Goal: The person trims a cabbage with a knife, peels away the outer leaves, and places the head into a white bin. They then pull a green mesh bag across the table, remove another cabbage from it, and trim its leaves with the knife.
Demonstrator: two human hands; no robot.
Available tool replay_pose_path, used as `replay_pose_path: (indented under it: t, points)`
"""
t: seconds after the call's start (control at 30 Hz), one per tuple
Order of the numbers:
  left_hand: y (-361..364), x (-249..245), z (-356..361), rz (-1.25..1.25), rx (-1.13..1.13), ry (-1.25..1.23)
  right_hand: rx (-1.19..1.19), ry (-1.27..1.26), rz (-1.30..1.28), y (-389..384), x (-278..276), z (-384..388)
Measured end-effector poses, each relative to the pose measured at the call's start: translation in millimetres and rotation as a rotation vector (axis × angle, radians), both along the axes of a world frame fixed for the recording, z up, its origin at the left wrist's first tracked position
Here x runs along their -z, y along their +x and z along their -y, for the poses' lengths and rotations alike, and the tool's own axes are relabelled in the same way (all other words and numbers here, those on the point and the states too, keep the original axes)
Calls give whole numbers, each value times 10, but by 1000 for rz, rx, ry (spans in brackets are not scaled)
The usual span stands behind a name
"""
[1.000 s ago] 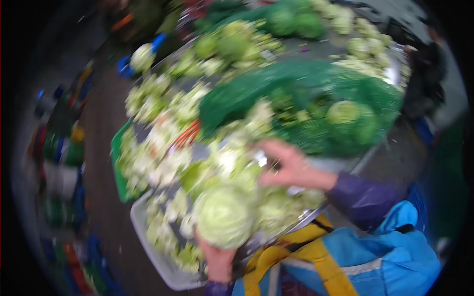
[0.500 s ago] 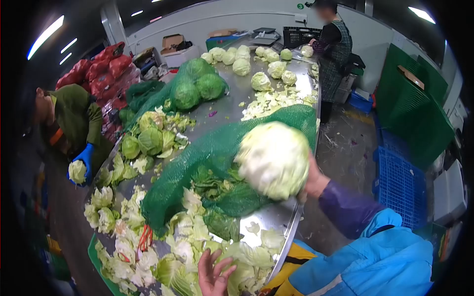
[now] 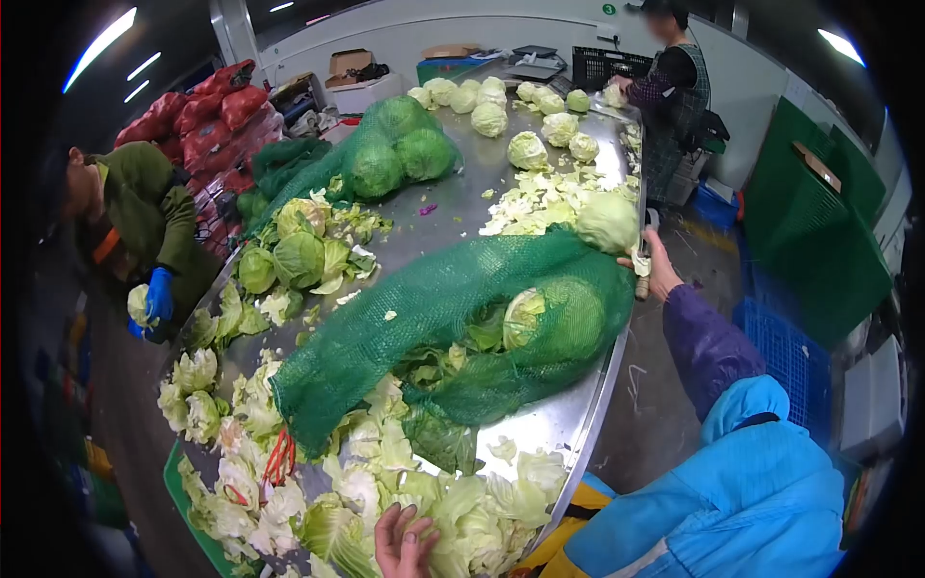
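My right hand is at the table's right edge, its fingers around a knife with a wooden handle. A trimmed pale cabbage sits right by the fingertips, at the edge of a heap of cut leaves. Low in the view, my left hand is empty, its fingers loosely bent and apart, over loose cabbage leaves. Between the hands a green mesh bag lies across the table, with a whole green cabbage showing at its opening.
Trimmed cabbages stand along the metal table's far end. Another mesh bag holds several cabbages. A person in green holds a cabbage at left; another person works at the far right. A blue crate stands on the floor.
My right hand has moved away from me with the trimmed cabbage, which is now beside the leaf heap. The cabbage at the bag's opening has come into sight. My left hand has lowered slightly.
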State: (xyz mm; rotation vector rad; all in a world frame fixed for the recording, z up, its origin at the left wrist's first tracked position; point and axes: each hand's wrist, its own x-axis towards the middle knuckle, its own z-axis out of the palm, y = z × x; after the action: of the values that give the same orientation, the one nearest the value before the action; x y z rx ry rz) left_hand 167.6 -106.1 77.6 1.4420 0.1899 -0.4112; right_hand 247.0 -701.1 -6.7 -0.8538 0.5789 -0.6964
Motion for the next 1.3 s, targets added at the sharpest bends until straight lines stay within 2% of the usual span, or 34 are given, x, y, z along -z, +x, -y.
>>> replay_pose_path:
  t: [0.07, 0.13, 0.17, 0.2, 0.23, 0.27, 0.3, 0.37, 0.4, 0.47, 0.53, 0.57, 0.67, 0.7, 0.73, 0.77, 0.8, 0.87, 0.93, 1.0, 1.07, 1.1, 1.13, 1.2, 1.23, 1.3]
  points:
    - [56, -35, 41, -1, 16, 16, -48, -354, -224, 95, -180, -160]
    - [144, -60, 123, 0, 28, 23, -105, -605, -229, 264, -603, -499]
    - [217, -58, 168, 106, 91, 92, -158, -760, -236, 338, -797, -677]
    - [295, -59, 218, 212, 154, 159, -274, -846, -273, 365, -1089, -991]
    - [395, -79, 283, 100, 155, 105, -381, -972, -272, 448, -1158, -1188]
    - [502, -41, 376, 100, 157, 103, -541, -1111, -285, 473, -1296, -1447]
    - [625, 31, 480, 170, 159, 63, -597, -1385, -136, 560, -1242, -1606]
    - [825, 39, 684, 238, 162, 24, -901, -1492, -313, 595, -1295, -1865]
    - [911, -10, 810, 309, 215, 32, -849, -1632, -331, 614, -1156, -1881]
    - [1056, -11, 1024, 378, 270, 36, -597, -1998, -428, 571, -923, -1733]
    - [1180, 78, 1219, 510, 350, 35, -637, -1832, -871, 502, -885, -1502]
    - [1220, 97, 1337, 512, 363, 15, -666, -1753, -962, 433, -877, -1369]
    - [1345, 264, 1696, 550, 408, 14, -725, -1628, -1036, 240, -884, -1115]
    - [1365, 340, 1816, 487, 434, 2, -722, -1629, -1048, 182, -858, -1045]
    - [1394, 418, 1908, 425, 459, -10, -763, -1527, -1119, 134, -810, -980]
    - [1406, 524, 1945, 402, 530, 102, -804, -1425, -1184, 98, -761, -915]
    - [1416, 718, 1975, 392, 603, 226, -804, -1427, -1192, 53, -707, -846]
    - [1408, 1033, 2026, 260, 654, 237, -800, -1122, -1106, -28, -603, -776]
    - [1421, 1190, 2092, 173, 683, 174, -715, -1032, -1059, -72, -838, -1070]
    - [1382, 1179, 2124, 87, 704, 108, -799, -629, -1038, -25, -951, -1180]
    - [1306, 1041, 2157, -282, 653, -147, -779, -660, -1033, -39, -828, -1152]
    - [1281, 1573, 2269, -304, 567, -306, -728, -652, -827, -65, -536, -1036]
    - [1263, 1410, 2262, -299, 561, -313, -631, -598, -725, -86, -387, -1066]
    - [1176, 977, 2144, -506, 407, -622, -631, -466, -662, -148, -480, -1289]
    - [1151, 1022, 2103, -524, 319, -565, -608, -634, -707, -168, -485, -1404]
    - [1112, 995, 1896, -540, 262, -629, -756, -765, -602, -224, -627, -1634]
